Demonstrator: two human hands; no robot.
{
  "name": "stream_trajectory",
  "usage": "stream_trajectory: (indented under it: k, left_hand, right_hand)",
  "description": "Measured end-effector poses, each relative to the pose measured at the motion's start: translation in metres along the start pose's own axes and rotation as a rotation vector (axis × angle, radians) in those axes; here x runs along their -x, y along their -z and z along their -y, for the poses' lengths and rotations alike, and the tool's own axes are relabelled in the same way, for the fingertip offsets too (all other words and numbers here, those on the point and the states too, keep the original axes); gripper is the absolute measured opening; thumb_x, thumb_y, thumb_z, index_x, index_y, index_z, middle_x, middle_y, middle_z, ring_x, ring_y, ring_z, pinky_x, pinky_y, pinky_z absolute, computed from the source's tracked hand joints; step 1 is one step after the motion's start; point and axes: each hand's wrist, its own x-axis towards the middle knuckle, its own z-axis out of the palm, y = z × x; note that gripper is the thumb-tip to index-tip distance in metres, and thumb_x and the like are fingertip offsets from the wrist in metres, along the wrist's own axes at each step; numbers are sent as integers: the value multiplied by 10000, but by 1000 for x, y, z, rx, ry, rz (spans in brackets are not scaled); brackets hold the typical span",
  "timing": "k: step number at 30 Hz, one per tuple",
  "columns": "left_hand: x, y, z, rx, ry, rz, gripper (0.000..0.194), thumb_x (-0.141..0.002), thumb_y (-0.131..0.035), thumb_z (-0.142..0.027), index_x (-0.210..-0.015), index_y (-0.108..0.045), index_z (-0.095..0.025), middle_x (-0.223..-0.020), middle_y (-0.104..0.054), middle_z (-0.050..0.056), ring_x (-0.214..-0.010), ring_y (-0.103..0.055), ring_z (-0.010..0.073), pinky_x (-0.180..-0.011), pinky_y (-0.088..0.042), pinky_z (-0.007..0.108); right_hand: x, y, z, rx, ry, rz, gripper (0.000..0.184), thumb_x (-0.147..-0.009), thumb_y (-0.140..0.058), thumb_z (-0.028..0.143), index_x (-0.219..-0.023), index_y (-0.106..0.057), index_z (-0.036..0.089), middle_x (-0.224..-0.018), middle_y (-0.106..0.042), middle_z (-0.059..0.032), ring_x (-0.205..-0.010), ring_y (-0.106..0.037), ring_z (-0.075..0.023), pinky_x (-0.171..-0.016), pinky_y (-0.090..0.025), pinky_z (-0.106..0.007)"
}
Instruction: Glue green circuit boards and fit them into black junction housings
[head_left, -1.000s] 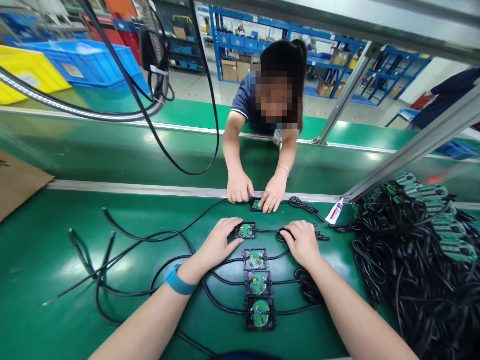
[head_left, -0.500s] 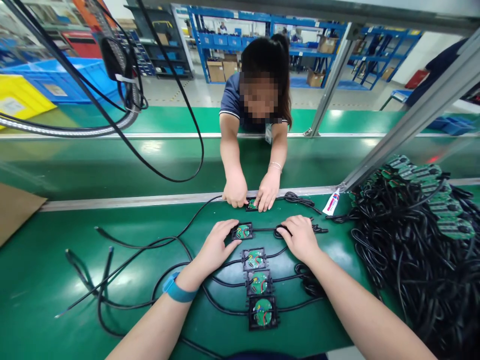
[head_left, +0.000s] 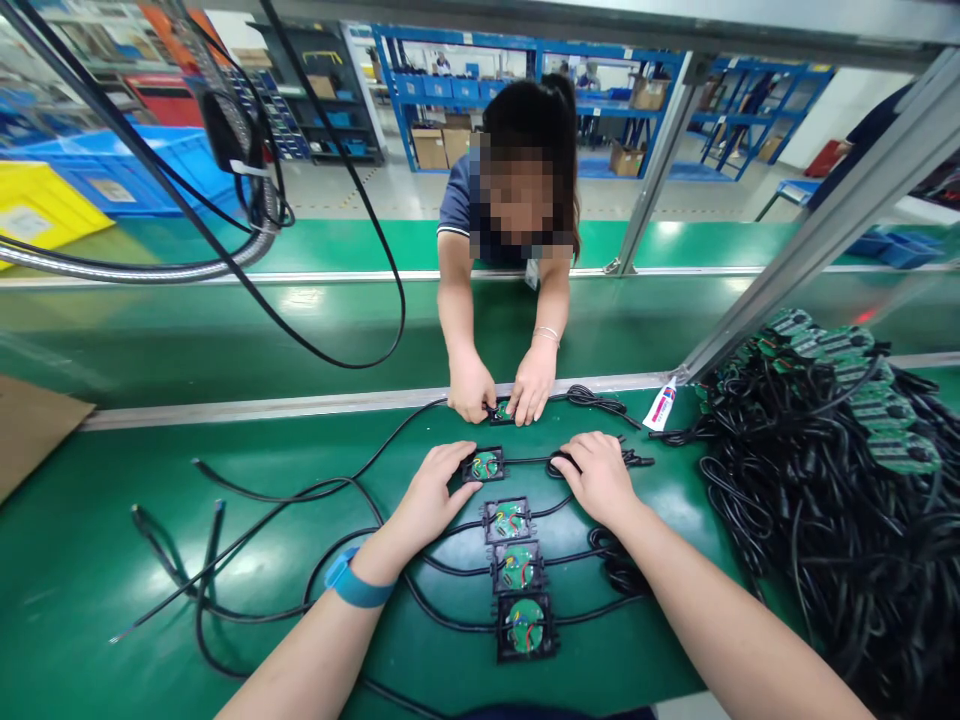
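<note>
My left hand (head_left: 435, 490), with a teal band at the wrist, pinches the left end of a black plastic housing (head_left: 484, 464) between thumb and fingers. A green circuit board with coloured wires sits inside this housing. A black coiled cable (head_left: 561, 464) runs from its right side, and my right hand (head_left: 602, 478) is closed over that coil. Nearer to me, three similar housings stand in a column: the upper one (head_left: 508, 520), the middle one (head_left: 517, 567) and the lowest one (head_left: 526, 627). Cables leave each on both sides.
Across the bench a co-worker's hands (head_left: 499, 390) work on another housing (head_left: 501, 413). A heap of black cables (head_left: 810, 500) with green boards fills the right side. A white tube (head_left: 661, 405) lies by the metal post (head_left: 750, 290). Loose cable ends (head_left: 176, 570) spread left; a black cable (head_left: 397, 300) hangs overhead.
The view has swung slightly, shifting the background. Both my hands keep their hold on the housing and the coil. The co-worker's fingers have shifted a little on the far housing.
</note>
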Motion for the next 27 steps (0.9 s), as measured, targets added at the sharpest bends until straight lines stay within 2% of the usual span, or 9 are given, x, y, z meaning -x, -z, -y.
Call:
stream_trajectory:
  k: [12, 20, 24, 27]
  left_hand:
    - [-1, 0, 1, 34, -32, -13, 454, -902, -645, -352, -1323, -565, -204, -1280, -640, 134, -1204, -567, 287, -1057, -484, 534]
    - [-3, 0, 4, 26, -52, 7, 455, -862, -686, -286, -1299, -593, -199, -1283, -644, 131, -1215, -570, 291, -1068, -480, 543]
    - [-5, 2, 3, -5, -62, 20, 469, -840, -700, -233, -1294, -594, -188, -1277, -647, 134, -1200, -576, 291, -1063, -484, 541]
    - [-6, 4, 1, -29, -63, 46, 475, -830, -700, -208, -1292, -592, -180, -1267, -652, 137, -1199, -575, 293, -1062, -482, 540]
  right_hand:
    - [-4, 3, -4, -1, 21, 60, 348, -1005, -506, 463, -950, -735, 207, -932, -681, -74, -919, -564, -217, -843, -352, -376]
    - [-8, 3, -2, 42, 22, 85, 373, -1001, -514, 468, -893, -761, 210, -892, -670, -70, -888, -567, -210, -820, -344, -375]
    - [-12, 8, -3, 54, 23, 133, 348, -989, -542, 462, -900, -771, 216, -895, -690, -67, -890, -595, -209, -811, -371, -369]
    - [-12, 17, -7, 33, 65, 97, 321, -983, -559, 448, -958, -757, 196, -938, -720, -76, -913, -624, -211, -858, -409, -374]
